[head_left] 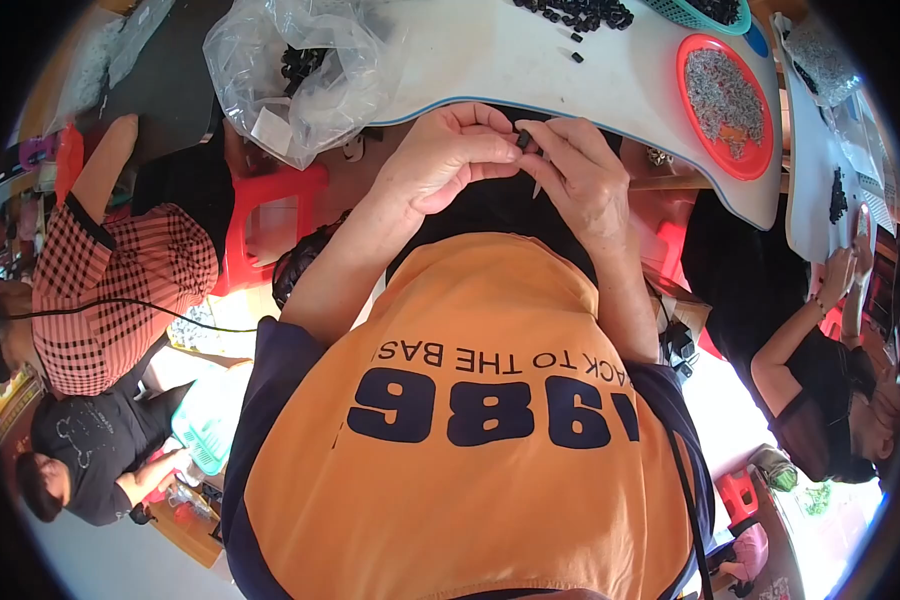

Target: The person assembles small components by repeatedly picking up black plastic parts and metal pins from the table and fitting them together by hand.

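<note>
Just off the near edge of the white table, my two hands meet around a small black part (523,140). My left hand (453,152) is closed, with thumb and index fingertip pinching the part from the left. From the other side my right hand (582,172) is closed too, its fingertips pressed against the same part. A thin pale tip (537,190) shows below my right fingers; what it belongs to is hidden. Much of the black part is covered by my fingertips.
The white table (470,65) carries loose black parts (585,14), a clear plastic bag (365,70) of black pieces, a red tray (683,90) of small metal pieces, and a teal basket (670,12). Co-workers sit left and right; a red stool (245,215) stands at left.
</note>
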Demonstrator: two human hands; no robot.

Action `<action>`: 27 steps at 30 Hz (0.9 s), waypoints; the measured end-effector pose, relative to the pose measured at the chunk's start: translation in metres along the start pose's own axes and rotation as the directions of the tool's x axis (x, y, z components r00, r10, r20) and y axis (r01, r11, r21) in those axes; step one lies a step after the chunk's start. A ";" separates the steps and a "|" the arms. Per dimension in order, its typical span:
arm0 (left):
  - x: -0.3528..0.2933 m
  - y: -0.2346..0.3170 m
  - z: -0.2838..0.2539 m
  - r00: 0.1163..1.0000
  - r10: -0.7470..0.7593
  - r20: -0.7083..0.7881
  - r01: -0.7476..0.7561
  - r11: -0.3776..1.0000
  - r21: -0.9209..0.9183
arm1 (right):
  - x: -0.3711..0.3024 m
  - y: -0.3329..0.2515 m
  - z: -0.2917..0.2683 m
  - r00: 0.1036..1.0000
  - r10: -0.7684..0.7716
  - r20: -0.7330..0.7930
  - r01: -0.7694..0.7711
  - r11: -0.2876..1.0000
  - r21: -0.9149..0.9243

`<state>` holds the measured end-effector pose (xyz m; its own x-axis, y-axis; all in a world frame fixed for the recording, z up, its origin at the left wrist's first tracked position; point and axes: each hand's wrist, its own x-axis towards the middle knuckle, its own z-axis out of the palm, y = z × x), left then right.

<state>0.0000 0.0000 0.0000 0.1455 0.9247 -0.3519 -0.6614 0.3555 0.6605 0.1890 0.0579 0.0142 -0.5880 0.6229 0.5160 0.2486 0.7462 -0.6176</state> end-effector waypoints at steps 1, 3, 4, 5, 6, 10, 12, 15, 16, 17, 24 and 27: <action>0.000 0.001 0.000 1.000 -0.002 0.002 0.002 1.000 0.015 | 0.000 0.000 -0.001 1.000 -0.010 -0.001 0.010 1.000 -0.010; 0.000 0.001 -0.001 1.000 -0.011 0.001 0.011 0.999 0.038 | 0.000 -0.001 0.001 1.000 -0.018 -0.002 0.018 1.000 -0.023; 0.000 0.002 -0.001 1.000 -0.016 -0.001 0.016 0.999 0.047 | 0.000 -0.001 0.001 1.000 -0.020 -0.004 0.020 0.999 -0.026; 0.001 0.004 -0.001 1.000 -0.017 -0.006 0.017 0.998 0.061 | 0.001 -0.001 0.002 1.000 -0.026 -0.010 0.026 0.999 -0.028; -0.004 0.006 -0.001 0.999 -0.033 -0.020 0.035 0.997 0.070 | 0.000 -0.003 0.004 1.000 -0.022 -0.011 0.022 1.000 -0.023; -0.001 0.007 0.000 0.999 -0.034 -0.020 0.035 0.997 0.075 | 0.002 -0.001 0.003 0.998 -0.056 -0.015 0.055 0.997 -0.060; 0.000 0.006 -0.001 0.999 -0.032 -0.020 0.033 0.997 0.066 | 0.003 -0.001 0.003 0.997 -0.072 -0.020 0.070 0.995 -0.067; 0.000 0.004 -0.002 0.999 -0.028 -0.022 0.029 0.999 0.039 | 0.003 0.001 0.004 0.994 -0.103 -0.027 0.101 0.992 -0.071; 0.001 0.003 -0.003 0.999 -0.025 -0.025 0.026 0.999 0.026 | 0.003 0.002 0.005 0.993 -0.116 -0.030 0.113 0.991 -0.073; 0.001 0.001 -0.003 0.999 -0.022 -0.035 0.023 1.000 0.016 | 0.003 0.002 0.005 0.991 -0.128 -0.033 0.125 0.989 -0.073; 0.000 -0.001 -0.004 0.997 -0.070 0.045 0.077 0.982 -0.175 | 0.007 0.001 0.006 0.987 -0.149 -0.057 0.146 0.988 -0.050; -0.003 -0.001 -0.002 0.986 -0.117 0.120 0.144 0.956 -0.257 | 0.009 -0.001 0.006 0.984 -0.158 -0.084 0.154 0.987 -0.048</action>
<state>-0.0014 -0.0034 -0.0009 0.3090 0.8866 -0.3442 -0.8002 0.4379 0.4097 0.1788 0.0616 0.0155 -0.5533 0.5148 0.6549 0.1916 0.8438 -0.5014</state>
